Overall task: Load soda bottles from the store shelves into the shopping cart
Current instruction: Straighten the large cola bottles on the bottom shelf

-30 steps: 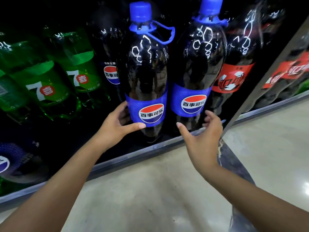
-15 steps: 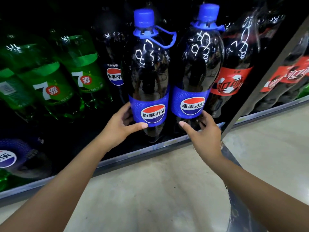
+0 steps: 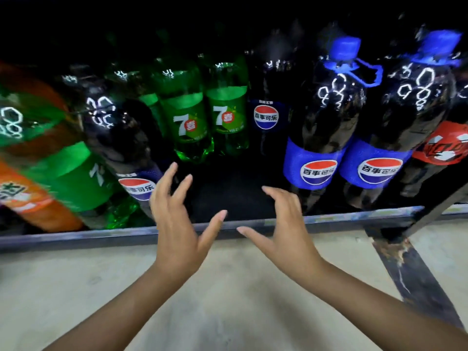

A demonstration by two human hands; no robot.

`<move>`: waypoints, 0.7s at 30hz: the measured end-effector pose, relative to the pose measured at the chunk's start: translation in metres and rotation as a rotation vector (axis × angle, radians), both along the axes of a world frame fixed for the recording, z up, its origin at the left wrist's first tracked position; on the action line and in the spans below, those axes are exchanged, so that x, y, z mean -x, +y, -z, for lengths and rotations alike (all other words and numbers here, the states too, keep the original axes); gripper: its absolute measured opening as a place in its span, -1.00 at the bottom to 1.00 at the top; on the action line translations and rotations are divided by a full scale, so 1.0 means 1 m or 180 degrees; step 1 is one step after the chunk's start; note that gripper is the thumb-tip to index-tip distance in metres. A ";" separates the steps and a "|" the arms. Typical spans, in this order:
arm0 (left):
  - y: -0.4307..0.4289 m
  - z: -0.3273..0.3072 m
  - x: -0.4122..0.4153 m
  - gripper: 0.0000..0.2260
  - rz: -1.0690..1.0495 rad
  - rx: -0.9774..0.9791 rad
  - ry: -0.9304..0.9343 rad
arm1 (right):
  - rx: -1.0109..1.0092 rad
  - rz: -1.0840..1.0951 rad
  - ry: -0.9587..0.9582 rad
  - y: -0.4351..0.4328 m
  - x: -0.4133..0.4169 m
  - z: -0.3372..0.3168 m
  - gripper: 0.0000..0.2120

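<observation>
Pale store floor lies under two outstretched forearms. At the shelf lip, left hand and right hand hover side by side, palms facing, fingers spread and loosely curved, gripping nothing. Blue-labelled cola bottles stand upright on the shelf just right of the right hand, with green bottles farther back.

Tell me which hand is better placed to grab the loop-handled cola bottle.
Probably right: the right hand is open, close beside the cola bottle; the left hand is farther, by the tilted bottle.
</observation>
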State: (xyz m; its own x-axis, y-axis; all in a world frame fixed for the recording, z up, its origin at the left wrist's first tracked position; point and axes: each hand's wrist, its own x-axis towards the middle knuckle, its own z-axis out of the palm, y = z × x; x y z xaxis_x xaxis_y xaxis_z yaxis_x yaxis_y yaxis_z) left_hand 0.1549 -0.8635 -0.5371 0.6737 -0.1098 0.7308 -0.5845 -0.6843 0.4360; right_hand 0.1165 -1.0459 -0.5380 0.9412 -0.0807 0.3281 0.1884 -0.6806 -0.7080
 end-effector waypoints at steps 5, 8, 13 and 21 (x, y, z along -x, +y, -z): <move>0.054 0.007 0.005 -0.46 -0.0876 0.1064 0.0553 | -0.0277 -0.0554 0.0768 0.059 -0.040 -0.001 -0.07; 0.079 0.017 -0.007 -0.28 -0.0749 0.1369 0.1262 | -0.0317 -0.0680 0.0904 0.088 -0.062 0.002 -0.03; 0.102 0.028 -0.040 -0.15 0.0120 0.1529 0.2053 | -0.0650 -0.0761 0.0952 0.115 -0.089 0.005 -0.04; 0.117 0.025 -0.064 -0.18 0.0292 0.1439 0.2143 | -0.0872 -0.0677 0.0875 0.137 -0.109 0.016 -0.12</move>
State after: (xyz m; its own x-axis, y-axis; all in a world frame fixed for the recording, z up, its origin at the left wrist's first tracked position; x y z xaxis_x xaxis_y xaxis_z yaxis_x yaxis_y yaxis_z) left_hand 0.2193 -0.7465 -0.5618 0.9870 0.0228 0.1593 -0.1438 -0.3203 0.9364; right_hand 0.2260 -0.9089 -0.5542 0.9956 0.0751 0.0565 0.0833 -0.4272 -0.9003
